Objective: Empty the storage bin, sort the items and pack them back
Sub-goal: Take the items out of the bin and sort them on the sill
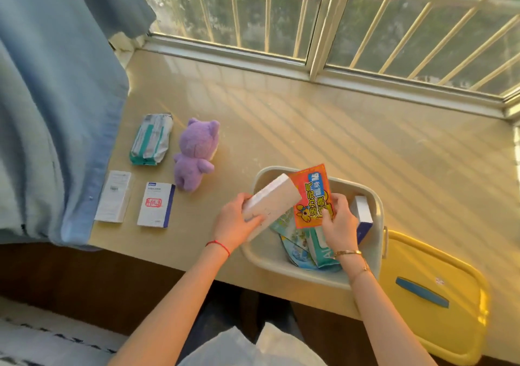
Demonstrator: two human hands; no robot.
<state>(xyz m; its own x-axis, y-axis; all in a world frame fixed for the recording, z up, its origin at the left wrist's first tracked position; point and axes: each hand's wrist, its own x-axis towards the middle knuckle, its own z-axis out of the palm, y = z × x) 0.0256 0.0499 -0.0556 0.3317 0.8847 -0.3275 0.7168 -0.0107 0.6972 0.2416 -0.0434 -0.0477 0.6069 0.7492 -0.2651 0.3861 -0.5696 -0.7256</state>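
A white storage bin (260, 256) stands on the beige sill near its front edge. Over its left rim my left hand (237, 222) grips a plain white box (271, 201), tilted. Above the bin my right hand (339, 220) holds an orange packet (311, 189) with cartoon print. Inside the bin lie a teal wipes pack (319, 249), flat blue-green packets (289, 240) and a white and blue box (363, 213). Laid out to the left are a purple plush bear (194, 154), a green-white wrapped pack (152, 139), a white-blue box (156, 208) and a white leaflet box (114, 195).
The bin's yellow lid (433, 292) with a blue handle lies to the right, overhanging the sill's front edge. A blue curtain (56, 106) drapes over the sill's left end. A barred window (309, 22) runs along the back. Bare sill (337, 129) stretches behind the bin.
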